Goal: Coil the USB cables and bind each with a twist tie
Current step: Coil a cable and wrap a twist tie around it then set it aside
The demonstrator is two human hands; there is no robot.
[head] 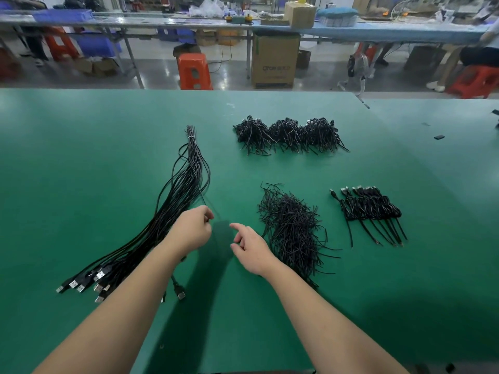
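The left hand (193, 229) pinches one thin cable (203, 197) from the long bunch (172, 201). The right hand (251, 249) hangs loose, holding nothing, above the green tabletop (81, 157).

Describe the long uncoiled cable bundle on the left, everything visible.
The uncoiled cable bundle is a sheaf of thin black cables lying flat on the green table, running from the near left diagonally to the far middle. A pale tie cinches its far end; the near end fans out into silver USB plugs. The left hand pinches one strand pulled from it, and the forearm crosses its near part.
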